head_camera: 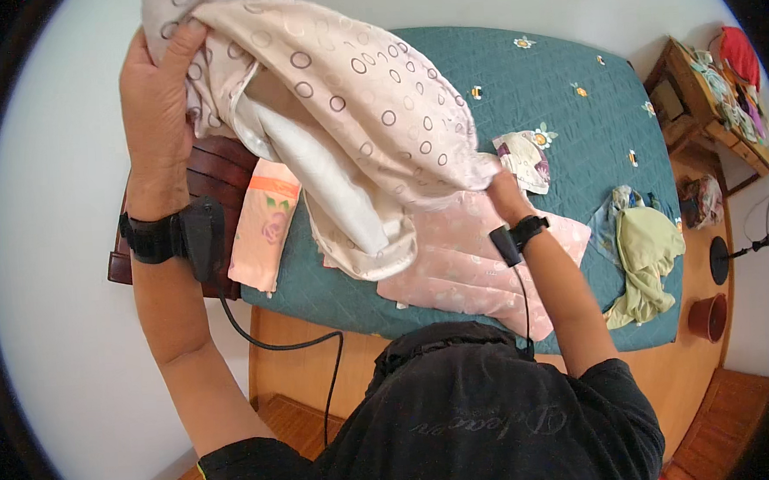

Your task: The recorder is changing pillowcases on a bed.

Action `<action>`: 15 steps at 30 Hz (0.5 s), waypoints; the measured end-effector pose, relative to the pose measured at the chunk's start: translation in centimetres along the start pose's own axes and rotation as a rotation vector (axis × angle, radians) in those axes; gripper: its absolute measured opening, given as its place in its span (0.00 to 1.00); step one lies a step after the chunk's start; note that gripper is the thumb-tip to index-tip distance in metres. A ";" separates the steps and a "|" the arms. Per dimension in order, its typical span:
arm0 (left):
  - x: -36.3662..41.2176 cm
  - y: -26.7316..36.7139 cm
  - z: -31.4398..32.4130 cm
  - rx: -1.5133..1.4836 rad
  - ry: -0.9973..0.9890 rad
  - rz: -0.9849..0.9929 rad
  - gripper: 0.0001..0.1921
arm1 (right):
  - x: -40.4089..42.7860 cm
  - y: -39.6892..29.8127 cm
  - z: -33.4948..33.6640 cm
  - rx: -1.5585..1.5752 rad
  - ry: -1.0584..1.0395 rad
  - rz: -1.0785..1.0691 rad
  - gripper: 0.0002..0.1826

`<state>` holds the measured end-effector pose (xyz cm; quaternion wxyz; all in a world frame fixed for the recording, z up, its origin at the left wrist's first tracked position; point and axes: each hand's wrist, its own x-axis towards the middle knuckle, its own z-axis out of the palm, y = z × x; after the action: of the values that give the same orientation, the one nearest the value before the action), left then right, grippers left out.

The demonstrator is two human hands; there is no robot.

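A cream cloth cover (pixel 377 103) printed with rings, possibly a pillowcase, hangs stretched between my two hands above the bed. My left hand (pixel 158 89) pinches its gathered upper end, thumb on top. At the lower right corner my right hand (pixel 507 194) grips the cloth, its fingers partly hidden. The cover's pale inner side shows through a gap in the middle, and its lower edge droops freely. Below it, partly covered from view, a pink padded mat (pixel 464 268) lies on the teal quilted bedspread (pixel 577 54).
Left on the bed is a folded peach towel (pixel 263 233) near the brown headboard (pixel 217 167). A floral cloth (pixel 527 161) and a light-green garment (pixel 646 246) lie rightward. Beyond stand a cluttered wooden table (pixel 676 88), a fan (pixel 718 260) and a brown bin (pixel 708 317). Cables trail from both wrists.
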<state>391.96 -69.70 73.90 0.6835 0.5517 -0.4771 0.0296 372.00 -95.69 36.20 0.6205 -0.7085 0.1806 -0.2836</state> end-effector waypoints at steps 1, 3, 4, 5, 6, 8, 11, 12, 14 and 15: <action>0.0 -0.7 -0.4 0.023 -0.008 -0.014 0.13 | 0.5 -1.5 -1.9 -0.321 0.043 -0.229 0.15; 0.3 -2.2 -2.5 0.055 -0.062 -0.056 0.16 | 1.7 -1.9 -7.4 -0.297 0.172 -0.282 0.12; 0.1 -3.1 -4.3 0.275 -0.075 -0.111 0.16 | 2.0 -3.5 -8.9 0.150 0.203 -0.155 0.12; -0.2 -4.3 -5.8 0.489 -0.086 -0.171 0.16 | 2.0 -5.6 -10.4 0.589 0.227 -0.017 0.12; -0.7 -5.3 -6.8 0.482 -0.084 -0.171 0.16 | 1.6 -6.8 -12.2 0.515 0.258 -0.032 0.12; -1.7 -7.0 -8.0 0.484 -0.074 -0.371 0.17 | 0.9 -8.6 -15.5 0.404 0.317 -0.051 0.12; -2.1 -11.2 -8.0 0.310 -0.020 -0.507 0.16 | 0.8 -8.0 -21.1 0.331 0.390 -0.068 0.11; -1.9 -13.1 -8.0 0.303 -0.020 -0.514 0.16 | 1.1 -7.3 -22.9 0.309 0.421 0.023 0.11; -1.4 -16.6 -6.6 0.286 0.003 -0.556 0.16 | 2.0 -5.8 -25.5 0.243 0.466 0.150 0.08; -1.3 -18.6 -6.0 0.276 0.023 -0.600 0.17 | 2.9 -5.7 -24.9 0.240 0.462 0.160 0.08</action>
<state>405.52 -71.57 59.93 0.5861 0.7544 -0.2771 -0.1024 358.13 -115.90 44.03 0.6629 -0.5299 0.3380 -0.4069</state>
